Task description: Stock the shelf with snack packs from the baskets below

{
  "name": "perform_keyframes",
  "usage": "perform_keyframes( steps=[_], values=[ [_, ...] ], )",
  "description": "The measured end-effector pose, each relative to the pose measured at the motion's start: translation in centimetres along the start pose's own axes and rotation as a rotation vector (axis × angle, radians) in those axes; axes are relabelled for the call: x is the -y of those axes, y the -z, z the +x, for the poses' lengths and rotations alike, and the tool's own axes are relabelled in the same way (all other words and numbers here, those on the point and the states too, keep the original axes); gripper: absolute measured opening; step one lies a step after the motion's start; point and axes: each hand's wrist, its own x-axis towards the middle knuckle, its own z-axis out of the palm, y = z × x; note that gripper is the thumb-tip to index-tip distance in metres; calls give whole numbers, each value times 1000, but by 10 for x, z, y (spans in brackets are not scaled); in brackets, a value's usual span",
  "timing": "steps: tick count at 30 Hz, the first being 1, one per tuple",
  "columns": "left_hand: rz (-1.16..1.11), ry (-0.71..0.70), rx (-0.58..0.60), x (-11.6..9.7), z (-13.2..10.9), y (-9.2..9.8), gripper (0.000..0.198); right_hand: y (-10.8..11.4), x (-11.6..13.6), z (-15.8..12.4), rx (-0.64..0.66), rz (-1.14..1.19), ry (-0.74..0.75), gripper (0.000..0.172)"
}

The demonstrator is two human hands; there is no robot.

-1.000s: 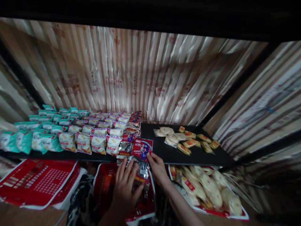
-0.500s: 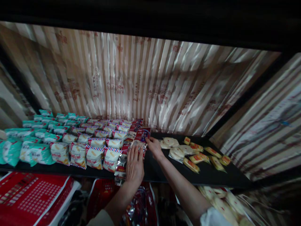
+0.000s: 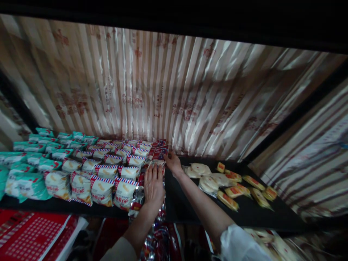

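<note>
Right of the white snack bags (image 3: pixel 126 194) in the head view, the right hand (image 3: pixel 174 165) pinches the red packet (image 3: pixel 160 153) by its edge. The left hand (image 3: pixel 153 186) lies palm-down, fingers outstretched, at the packet's near end; whether it grips, I cannot tell.

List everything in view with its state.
Left hand: flat, fingers extended over red packets
Right hand: fingertips at red packet's edge
Red packet: lying face up
White bags: puffed, in rows
Teal bags: puffed, in rows
Round packs: lying flat
Yellow packs: scattered
Shelf: partly filled
</note>
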Motion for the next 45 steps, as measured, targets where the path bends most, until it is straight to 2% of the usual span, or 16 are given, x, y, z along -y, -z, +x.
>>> perform_keyframes(
  steps=[5,13,16,18,21,23,25,28,31,34,35,37,39,42,45],
  values=[
    [24,33,45,6,-5,-1,52,-7,5,-7,45,-124,31,24],
    [80,44,36,7,-13,2,49,-9,15,-21,134,-391,18,35],
    [43,60,43,7,-18,0,48,-8,15,-29,28,-478,107,47],
    [8,71,56,6,-20,-1,47,-9,14,-36,-17,-513,263,50],
    [-48,99,79,1,-21,0,48,-16,14,-44,98,-506,515,37],
    [-88,119,94,-2,-21,1,52,-22,13,-45,209,-509,585,28],
    [-140,128,108,-3,-21,3,55,-27,13,-43,289,-537,574,26],
    [-236,118,95,2,-27,10,58,-29,11,-38,344,-590,516,26],
    [-348,151,12,13,-50,23,49,-27,8,-36,352,-644,518,27],
    [-506,297,-92,26,-93,38,29,-26,6,-37,358,-679,498,30],
    [-553,384,-116,29,-109,41,26,-26,6,-38,355,-686,473,33],
    [-593,631,-168,37,-137,46,28,-27,7,-41,335,-697,415,38],
    [-677,898,-141,43,-153,48,39,-29,8,-44,319,-706,378,41],
    [-914,1204,-11,50,-152,49,48,-31,9,-47,320,-704,352,44],
    [-1098,1280,45,54,-136,52,42,-31,6,-48,335,-681,341,44]
  ],
)
